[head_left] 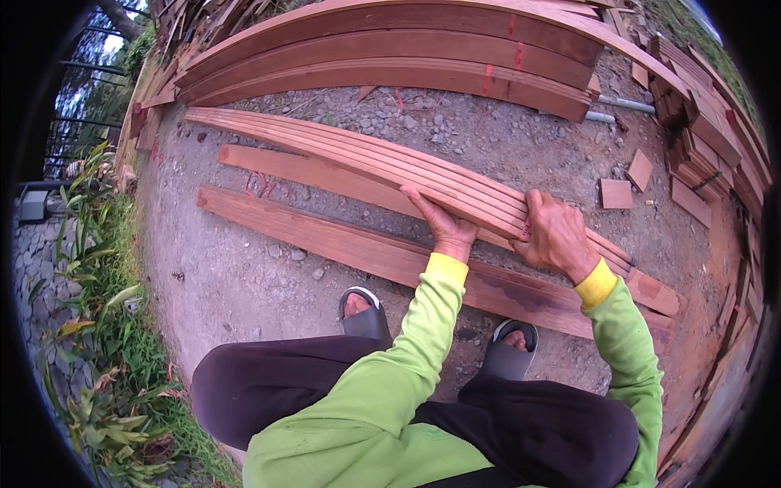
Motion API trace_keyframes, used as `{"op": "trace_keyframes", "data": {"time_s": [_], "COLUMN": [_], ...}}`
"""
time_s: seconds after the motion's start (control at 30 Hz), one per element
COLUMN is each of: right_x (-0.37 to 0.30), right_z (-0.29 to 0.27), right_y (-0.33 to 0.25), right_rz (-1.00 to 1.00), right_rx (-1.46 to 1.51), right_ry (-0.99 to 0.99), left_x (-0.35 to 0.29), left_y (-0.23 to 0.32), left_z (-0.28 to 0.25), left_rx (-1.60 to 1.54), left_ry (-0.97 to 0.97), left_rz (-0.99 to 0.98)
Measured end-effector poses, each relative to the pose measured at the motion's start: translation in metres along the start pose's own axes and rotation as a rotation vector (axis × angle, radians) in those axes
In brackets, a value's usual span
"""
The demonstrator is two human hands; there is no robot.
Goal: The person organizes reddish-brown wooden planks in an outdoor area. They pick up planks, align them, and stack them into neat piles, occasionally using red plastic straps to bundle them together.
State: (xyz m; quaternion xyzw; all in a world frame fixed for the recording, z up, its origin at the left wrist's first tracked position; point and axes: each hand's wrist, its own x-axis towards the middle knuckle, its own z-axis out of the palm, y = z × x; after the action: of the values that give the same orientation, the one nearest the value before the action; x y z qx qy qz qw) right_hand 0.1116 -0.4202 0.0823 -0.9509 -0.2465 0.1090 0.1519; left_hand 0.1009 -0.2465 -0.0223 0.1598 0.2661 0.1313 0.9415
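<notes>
A long bundle of several narrow reddish-brown wooden planks point(358, 159), pressed side by side, slants from the far left to the near right in front of me. My left hand point(446, 226) holds its near side from below; the thumb lies along the wood and the other fingers are hidden beneath. Farther right, my right hand point(558, 234) is closed over the bundle, with the fingers curled round its edge. Below the bundle lie two more boards, a partly covered one point(301, 172) and a darker, stained one point(350, 236) nearest my feet.
Stacked long boards point(382, 61) with red marks stand across the far side. Another pile of timber point(708, 154) rises at the right, near two small wood offcuts point(616, 194) and a grey pipe point(600, 117). Green plants point(106, 342) border the gravel ground point(236, 285) on the left.
</notes>
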Motion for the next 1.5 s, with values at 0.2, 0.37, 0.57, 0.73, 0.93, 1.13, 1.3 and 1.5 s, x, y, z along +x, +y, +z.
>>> {"op": "trace_keyframes", "data": {"time_s": [0.2, 0.37, 0.57, 0.73, 0.93, 1.13, 1.3, 1.5], "right_x": [-0.007, -0.013, -0.018, -0.032, -0.072, -0.076, -0.035, 0.019], "right_z": [-0.003, -0.023, -0.031, -0.036, -0.049, -0.005, 0.014, 0.007], "right_y": [-0.016, -0.015, -0.005, 0.03, 0.107, 0.142, 0.127, 0.083], "right_rz": [-0.102, -0.177, -0.18, -0.181, -0.173, -0.178, -0.231, -0.341], "right_rx": [-0.021, -0.043, -0.095, -0.131, -0.273, -0.218, -0.144, 0.024], "right_ry": [0.013, 0.092, 0.161, 0.225, 0.237, 0.337, 0.563, 0.75], "left_x": [0.022, 0.09, 0.146, 0.14, 0.093, 0.062, 0.041, -0.025], "left_y": [0.04, 0.144, 0.206, 0.178, 0.122, 0.142, 0.204, 0.266], "left_z": [-0.026, -0.025, -0.025, -0.02, -0.005, 0.034, 0.104, 0.216], "left_rx": [-0.183, -0.137, -0.084, 0.023, -0.006, 0.128, 0.23, 0.515], "left_ry": [-0.089, -0.249, -0.199, -0.092, -0.179, -0.286, -0.496, -0.712], "left_rz": [-0.07, 0.108, 0.253, 0.198, 0.195, 0.243, 0.444, 0.861]}}
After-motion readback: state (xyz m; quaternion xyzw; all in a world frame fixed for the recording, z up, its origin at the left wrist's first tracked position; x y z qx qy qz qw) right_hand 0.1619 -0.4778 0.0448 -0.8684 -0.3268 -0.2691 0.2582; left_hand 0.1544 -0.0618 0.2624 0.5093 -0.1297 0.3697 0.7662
